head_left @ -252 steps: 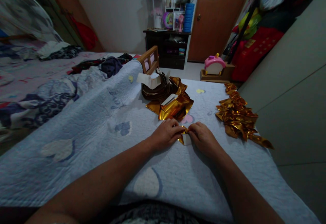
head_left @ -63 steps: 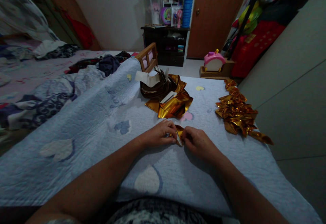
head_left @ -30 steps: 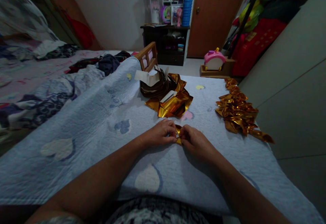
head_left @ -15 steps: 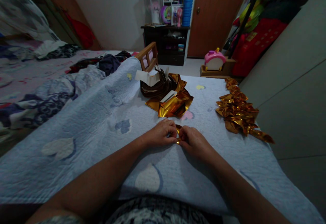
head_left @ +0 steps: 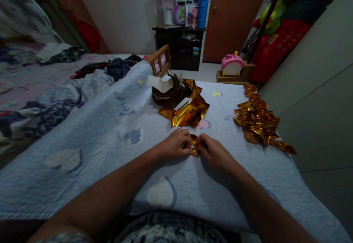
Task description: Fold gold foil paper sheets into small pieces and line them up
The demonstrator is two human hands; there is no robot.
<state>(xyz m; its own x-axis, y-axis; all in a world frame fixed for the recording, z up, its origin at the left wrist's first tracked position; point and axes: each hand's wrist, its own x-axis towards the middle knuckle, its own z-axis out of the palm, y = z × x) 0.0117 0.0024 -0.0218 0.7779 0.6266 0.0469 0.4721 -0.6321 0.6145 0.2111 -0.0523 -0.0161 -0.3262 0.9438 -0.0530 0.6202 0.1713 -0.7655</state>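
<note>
Between my two hands is a small piece of folded gold foil paper (head_left: 195, 151), just above the quilt. My left hand (head_left: 176, 143) pinches its left side, thumb below and fingers curled over. At its right edge, my right hand (head_left: 211, 148) has thumb and fingertips closed on the foil. Part of the foil is hidden by the fingers. Beyond my hands lie loose gold foil sheets (head_left: 190, 113), beside a curled stack of dark-edged paper (head_left: 168, 95) with white flaps. A row of folded gold foil pieces (head_left: 260, 119) lies to the right.
A pale blue quilt (head_left: 110, 184) with heart shapes covers the surface under my hands. At its far end stands a wooden rail (head_left: 160, 62). A pink and white toy (head_left: 233, 65) sits beyond it; a pale cabinet (head_left: 317, 99) borders the right side.
My right hand has shifted slightly to the right and its fingers have moved on the foil. More of the foil shows between my hands. My left hand stays nearly in place.
</note>
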